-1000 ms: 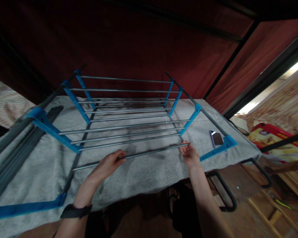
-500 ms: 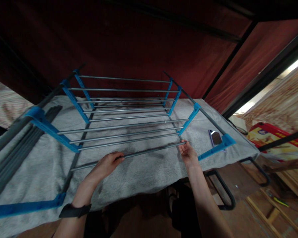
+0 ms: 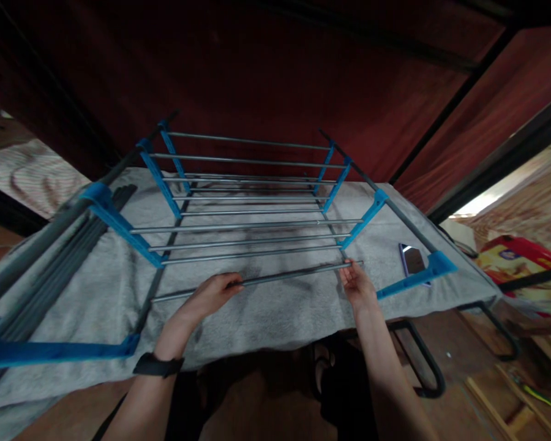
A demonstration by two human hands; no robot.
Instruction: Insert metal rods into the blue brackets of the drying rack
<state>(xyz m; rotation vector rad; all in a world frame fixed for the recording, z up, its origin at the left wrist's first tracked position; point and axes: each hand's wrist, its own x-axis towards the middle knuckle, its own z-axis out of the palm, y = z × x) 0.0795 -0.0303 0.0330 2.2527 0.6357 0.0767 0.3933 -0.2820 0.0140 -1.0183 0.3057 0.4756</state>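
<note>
A long thin metal rod (image 3: 284,277) lies across the front of a rack made of blue plastic brackets (image 3: 123,229) and grey crossbars. My left hand (image 3: 213,293) is closed round the rod near its middle-left. My right hand (image 3: 359,283) pinches the rod close to its right end, beside the blue bracket arm (image 3: 411,280) at the front right. The rod's left end pokes out free above the grey towel (image 3: 275,312) that covers the table.
A phone (image 3: 413,260) lies on the towel at the right, just behind the front right bracket. Loose grey poles (image 3: 50,269) lie along the left side. A black tube frame (image 3: 422,361) stands on the wooden floor below. Dark red curtains hang behind.
Both hands stay on the rod. The view has shifted, so the rack sits a little further right in the picture, and the rod looks slightly more level.
</note>
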